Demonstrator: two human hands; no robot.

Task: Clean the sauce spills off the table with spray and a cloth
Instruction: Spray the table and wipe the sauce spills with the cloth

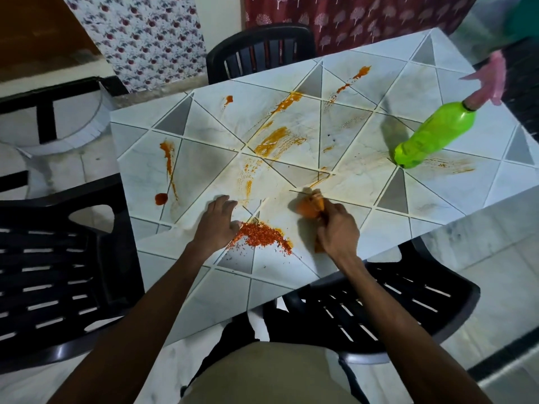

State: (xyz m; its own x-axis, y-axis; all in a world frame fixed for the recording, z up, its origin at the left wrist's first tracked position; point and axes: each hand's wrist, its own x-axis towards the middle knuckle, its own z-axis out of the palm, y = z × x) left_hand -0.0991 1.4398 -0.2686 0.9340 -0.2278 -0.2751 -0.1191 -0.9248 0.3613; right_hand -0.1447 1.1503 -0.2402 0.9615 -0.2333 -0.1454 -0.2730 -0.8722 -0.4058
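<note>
The table (437,199), covered in a pale pattern of triangles, stretches away from both hands. A black slatted chair (58,272) stands outside the left hand, a second chair (393,310) is tucked in below the right wrist, and a third chair (262,51) sits at the far edge, beyond both hands. The green spray bottle (434,135) with its pink trigger head stands well beyond and to the right of the right hand, untouched. Orange sauce smears (274,141) streak the surface ahead of both hands. The left hand (217,225) rests on the table, holding nothing. Its thumb side is against a pile of red flakes (259,237), which lies between the two hands. The right hand (338,231) grips the bunched orange cloth (309,208) and holds it against the table. A red blob (161,198) lies just left of the left hand's fingertips.
</note>
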